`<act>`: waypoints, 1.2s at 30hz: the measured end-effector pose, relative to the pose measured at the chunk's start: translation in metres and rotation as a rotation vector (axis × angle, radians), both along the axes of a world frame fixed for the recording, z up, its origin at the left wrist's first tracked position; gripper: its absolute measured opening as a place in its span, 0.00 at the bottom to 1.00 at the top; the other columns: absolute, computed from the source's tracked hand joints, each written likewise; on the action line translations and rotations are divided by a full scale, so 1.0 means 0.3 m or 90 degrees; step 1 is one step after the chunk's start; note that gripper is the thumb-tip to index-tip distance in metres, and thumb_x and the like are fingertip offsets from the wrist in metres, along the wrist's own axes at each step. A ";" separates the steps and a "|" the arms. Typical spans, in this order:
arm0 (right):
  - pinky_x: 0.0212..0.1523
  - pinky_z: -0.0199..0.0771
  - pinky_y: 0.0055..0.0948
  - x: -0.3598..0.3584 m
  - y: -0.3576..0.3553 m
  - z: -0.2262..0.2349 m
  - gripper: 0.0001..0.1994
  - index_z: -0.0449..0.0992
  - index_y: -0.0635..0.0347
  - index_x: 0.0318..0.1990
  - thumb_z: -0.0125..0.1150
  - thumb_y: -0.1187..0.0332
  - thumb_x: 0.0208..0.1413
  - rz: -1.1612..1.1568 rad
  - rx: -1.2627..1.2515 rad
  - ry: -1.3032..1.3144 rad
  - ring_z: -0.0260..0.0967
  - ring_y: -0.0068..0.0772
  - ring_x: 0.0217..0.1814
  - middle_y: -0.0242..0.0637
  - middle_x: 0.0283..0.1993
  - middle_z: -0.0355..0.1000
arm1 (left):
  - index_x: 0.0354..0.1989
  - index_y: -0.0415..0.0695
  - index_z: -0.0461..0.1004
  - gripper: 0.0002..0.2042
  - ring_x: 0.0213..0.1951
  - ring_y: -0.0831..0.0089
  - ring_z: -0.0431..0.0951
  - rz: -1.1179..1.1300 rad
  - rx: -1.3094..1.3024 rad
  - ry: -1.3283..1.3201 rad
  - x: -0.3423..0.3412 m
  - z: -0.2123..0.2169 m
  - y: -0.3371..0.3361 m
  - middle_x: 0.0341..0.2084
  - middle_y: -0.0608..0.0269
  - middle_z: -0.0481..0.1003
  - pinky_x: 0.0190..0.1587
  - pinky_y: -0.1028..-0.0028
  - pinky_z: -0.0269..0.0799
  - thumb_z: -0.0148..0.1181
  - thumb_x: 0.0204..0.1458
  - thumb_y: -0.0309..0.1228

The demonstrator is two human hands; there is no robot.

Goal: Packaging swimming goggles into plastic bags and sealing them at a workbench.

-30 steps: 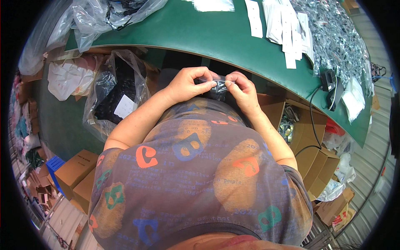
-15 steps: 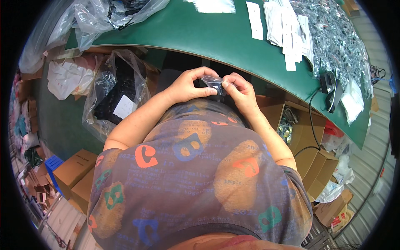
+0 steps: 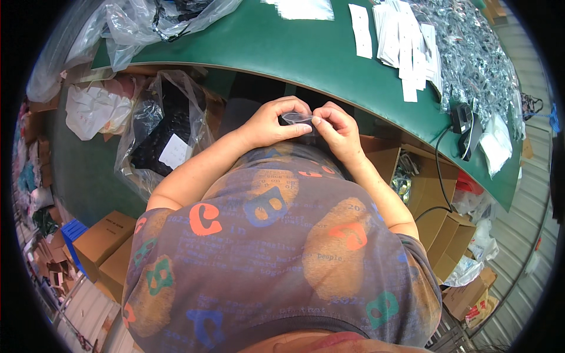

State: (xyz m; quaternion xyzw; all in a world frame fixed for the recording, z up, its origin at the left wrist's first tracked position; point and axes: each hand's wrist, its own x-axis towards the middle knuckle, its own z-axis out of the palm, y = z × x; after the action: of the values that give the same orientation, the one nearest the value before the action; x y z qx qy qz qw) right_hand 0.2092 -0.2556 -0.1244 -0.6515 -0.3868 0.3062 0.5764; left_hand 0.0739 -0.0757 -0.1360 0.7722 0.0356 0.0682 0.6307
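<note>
My left hand and my right hand meet in front of my chest, just below the edge of the green table. Between their fingertips they pinch a small clear plastic bag; what is inside it is too small to tell. Both hands grip the bag from opposite ends, thumbs and forefingers closed on it.
White paper strips and a heap of small clear packets lie on the table's far right. A black handheld scanner rests near its right edge. Plastic bags and cardboard boxes crowd the floor at left; open boxes stand at right.
The hands have stayed together at my chest, shifting slightly; the dark item seen between the fingers earlier is less visible and the clear bag now shows.
</note>
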 end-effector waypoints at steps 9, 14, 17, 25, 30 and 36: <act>0.34 0.66 0.24 0.004 0.011 -0.004 0.03 0.80 0.64 0.37 0.66 0.74 0.58 0.007 0.011 -0.065 0.67 0.23 0.33 0.31 0.32 0.70 | 0.46 0.45 0.72 0.20 0.47 0.73 0.76 -0.002 -0.070 0.091 -0.017 -0.009 -0.019 0.44 0.64 0.78 0.52 0.69 0.73 0.74 0.50 0.37; 0.36 0.67 0.23 0.006 0.013 -0.039 0.05 0.80 0.64 0.39 0.65 0.71 0.61 0.010 -0.021 0.003 0.66 0.22 0.34 0.31 0.33 0.71 | 0.49 0.44 0.71 0.21 0.47 0.76 0.76 0.008 -0.216 0.040 -0.023 -0.104 -0.017 0.46 0.64 0.77 0.52 0.71 0.73 0.73 0.52 0.35; 0.38 0.68 0.19 0.008 0.008 -0.039 0.11 0.80 0.63 0.47 0.68 0.68 0.60 -0.004 -0.040 0.011 0.65 0.19 0.34 0.29 0.36 0.71 | 0.61 0.44 0.70 0.25 0.49 0.76 0.76 0.044 -0.286 0.083 -0.024 -0.086 -0.020 0.48 0.63 0.76 0.55 0.70 0.73 0.69 0.56 0.33; 0.37 0.67 0.19 0.008 -0.058 -0.075 0.13 0.80 0.63 0.48 0.71 0.70 0.58 -0.085 -0.047 0.029 0.64 0.15 0.35 0.25 0.36 0.69 | 0.64 0.42 0.67 0.26 0.56 0.72 0.74 0.018 -0.255 0.083 -0.019 -0.105 -0.005 0.54 0.62 0.76 0.61 0.68 0.69 0.66 0.58 0.31; 0.35 0.69 0.19 0.001 -0.028 -0.040 0.09 0.81 0.64 0.46 0.68 0.70 0.61 -0.109 -0.031 0.157 0.68 0.15 0.33 0.25 0.36 0.72 | 0.64 0.42 0.67 0.26 0.56 0.73 0.74 0.017 -0.262 0.087 -0.020 -0.106 -0.008 0.54 0.62 0.76 0.61 0.68 0.69 0.67 0.58 0.32; 0.36 0.70 0.19 0.019 -0.030 -0.064 0.08 0.80 0.65 0.46 0.64 0.71 0.62 -0.083 -0.038 0.098 0.69 0.15 0.33 0.25 0.34 0.73 | 0.63 0.45 0.68 0.27 0.54 0.73 0.76 0.032 -0.254 0.103 -0.021 -0.097 -0.011 0.51 0.62 0.76 0.57 0.68 0.73 0.69 0.56 0.33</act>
State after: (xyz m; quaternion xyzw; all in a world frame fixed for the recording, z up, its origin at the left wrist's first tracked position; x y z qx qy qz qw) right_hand 0.2149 -0.2644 -0.1436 -0.6666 -0.2887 0.3284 0.6037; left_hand 0.0677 -0.0789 -0.1651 0.6336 0.1182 0.0133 0.7645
